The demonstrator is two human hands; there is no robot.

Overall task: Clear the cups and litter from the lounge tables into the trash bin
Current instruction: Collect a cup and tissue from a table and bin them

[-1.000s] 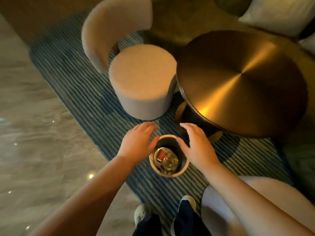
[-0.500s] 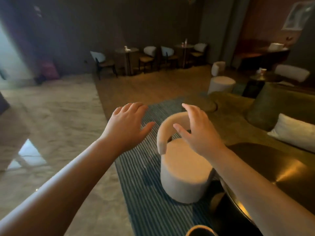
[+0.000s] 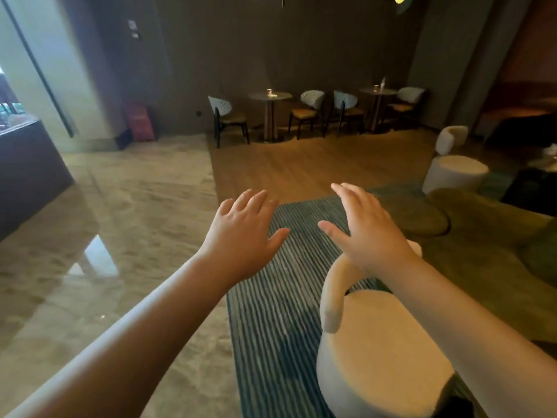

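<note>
My left hand point(image 3: 245, 233) and my right hand point(image 3: 366, 230) are stretched out in front of me over the striped rug, fingers straight, palms down, holding nothing. The trash bin is out of view. Far off by the dark wall, a round table point(image 3: 270, 96) carries a small cup point(image 3: 269, 92) and some white litter. A second table point(image 3: 378, 92) further right holds a small cup point(image 3: 376, 87) and a slim bottle point(image 3: 383, 82).
A cream round chair point(image 3: 379, 351) stands just below my right arm on the blue striped rug point(image 3: 271, 312). A green sofa point(image 3: 482, 251) lies to the right, with another cream chair point(image 3: 455, 170) beyond. Polished marble floor point(image 3: 105, 236) spreads left; dining chairs flank the far tables.
My view has swung up from the trash bin on the rug to the room ahead. Both hands left the bin's rim and now hover open in the air.
</note>
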